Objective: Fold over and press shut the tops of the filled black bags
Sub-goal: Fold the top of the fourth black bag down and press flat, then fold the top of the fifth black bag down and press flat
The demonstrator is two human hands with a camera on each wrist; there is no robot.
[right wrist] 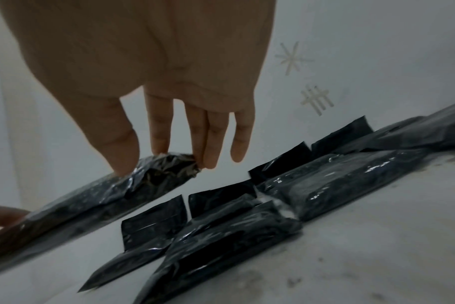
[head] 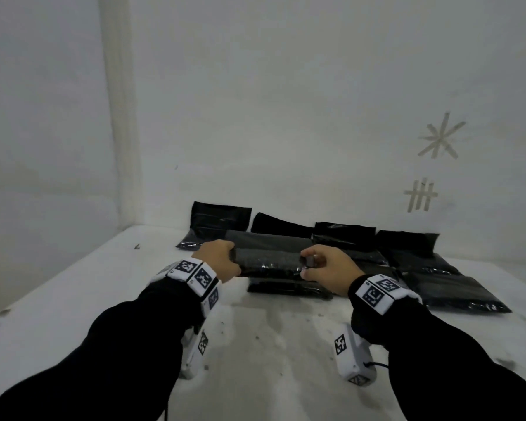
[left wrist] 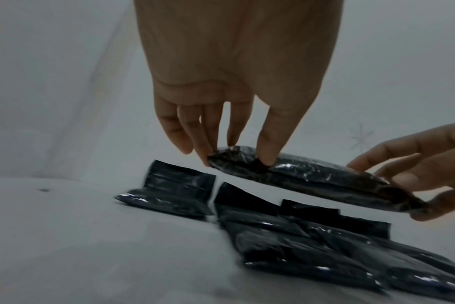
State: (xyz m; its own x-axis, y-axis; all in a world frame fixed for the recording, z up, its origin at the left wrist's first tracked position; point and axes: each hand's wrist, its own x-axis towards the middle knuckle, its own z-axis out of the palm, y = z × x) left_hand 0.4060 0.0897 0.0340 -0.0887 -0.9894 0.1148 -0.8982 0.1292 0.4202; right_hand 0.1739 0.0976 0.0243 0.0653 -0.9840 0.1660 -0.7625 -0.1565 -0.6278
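Glossy black plastic bag, speckled with pale glints, held above a white tabletop smudged with grey marks. More shiny black plastic bags behind. Black long sleeves; white wristbands printed with black-and-white square code patterns. Pale grey-white wall bearing beige tape marks, perhaps masking tape: one star-shaped, one a crossed grid of strips.

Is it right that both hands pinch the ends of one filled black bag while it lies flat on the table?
Not quite. Left hand and right hand do pinch the ends of one filled black bag, but it is lifted off the table, not lying on it. The left wrist view shows a gap beneath it.
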